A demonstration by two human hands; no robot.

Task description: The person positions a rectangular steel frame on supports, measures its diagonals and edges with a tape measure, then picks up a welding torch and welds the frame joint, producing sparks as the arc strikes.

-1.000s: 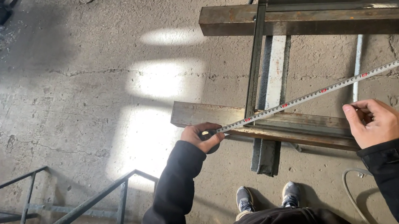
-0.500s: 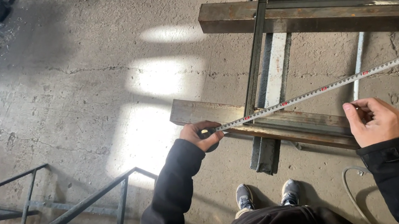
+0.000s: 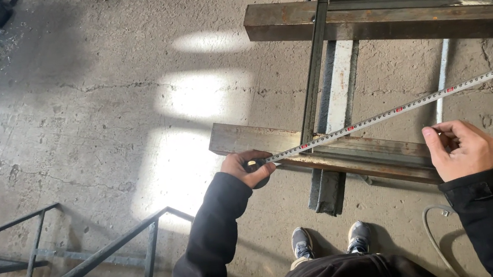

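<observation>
- Left hand (image 3: 247,167): fingers curled and pinching the near end of the tape measure blade (image 3: 398,110) against the left part of the near steel beam (image 3: 240,140).
- Right hand (image 3: 461,148): closed loosely, knuckles up, resting on the same beam further right. What the fingers grip cannot be told from this view; a small dark item shows between thumb and forefinger.
- Tape measure blade: white with red marks, stretched from the left hand diagonally up and to the right, passing above the right hand and running out of the picture at the right edge.
- Near steel beam: rusty, lying across the concrete floor (image 3: 93,116) just ahead of the person's shoes (image 3: 330,240).
- Far steel beam (image 3: 397,12): rusty, roughly parallel to the near one, well apart from it.
- Thin steel frame (image 3: 315,73): lies on both beams; its left member crosses them at about a right angle.
- Black metal railing (image 3: 83,267): lower left, on the floor, apart from both hands.
- Both sleeves are dark.
</observation>
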